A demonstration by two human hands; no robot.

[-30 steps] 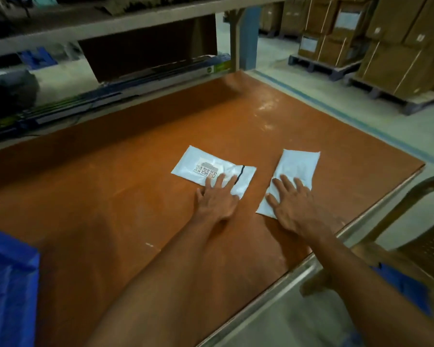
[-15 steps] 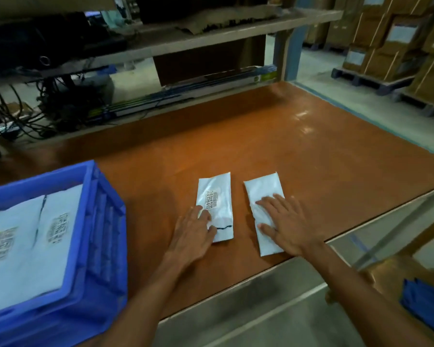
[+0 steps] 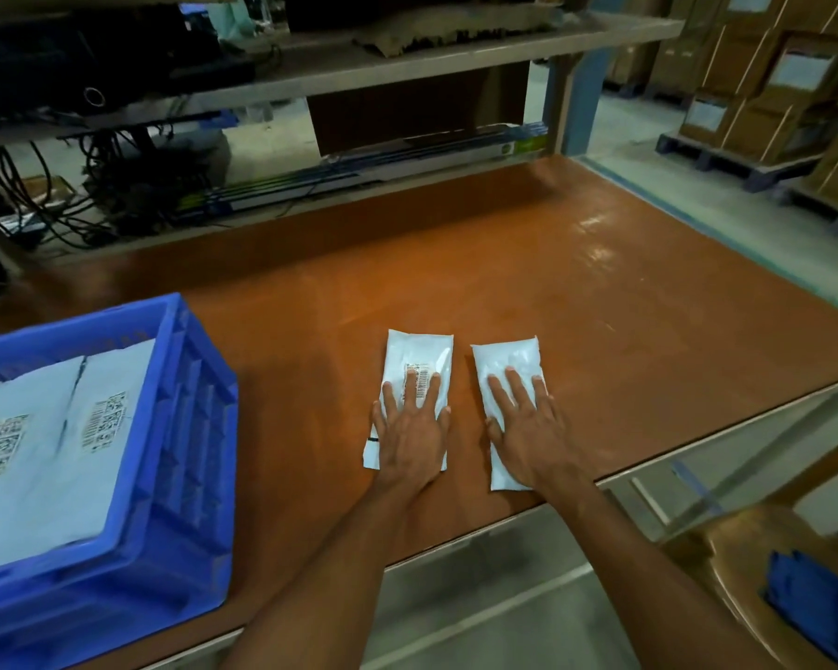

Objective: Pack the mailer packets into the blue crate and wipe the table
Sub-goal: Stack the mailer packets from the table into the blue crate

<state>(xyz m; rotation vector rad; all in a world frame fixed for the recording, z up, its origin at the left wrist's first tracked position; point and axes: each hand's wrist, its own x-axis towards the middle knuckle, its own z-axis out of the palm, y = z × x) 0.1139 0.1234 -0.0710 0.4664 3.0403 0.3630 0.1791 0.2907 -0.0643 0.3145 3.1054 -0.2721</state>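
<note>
Left hand (image 3: 410,427) is flat with straight, spread fingers, pressing on the labelled packet (image 3: 419,353); no grip. Right hand (image 3: 528,427) does the same on the plain packet (image 3: 509,355), with nothing pinched. Each hand covers the near half of its packet, and the far half sticks out past the fingertips. At near right, off the counter (image 3: 504,282), a blue cloth (image 3: 813,606) lies on a brown chair (image 3: 726,539). It is probably the wiping rag, untouched.

Both packets lie side by side near the counter's front edge. They are close but not touching, long sides pointing away from the person.

At left the blue crate (image 3: 185,427) stands on the counter, well apart from either hand. It already holds several white packets (image 3: 44,452), labels up, stacked fairly high. Packing looks mostly done, since these two are the only loose packets I can see. Left to do, as I judge it: lift both, carry them left, drop them in, then fetch the cloth and wipe. Wiping looks not yet started.

Further back the orange top shows glare patches. Behind it are tangled cables (image 3: 93,200) at left, a shelf (image 3: 407,65) overhead, and cardboard boxes (image 3: 770,89) on pallets at far right.
</note>
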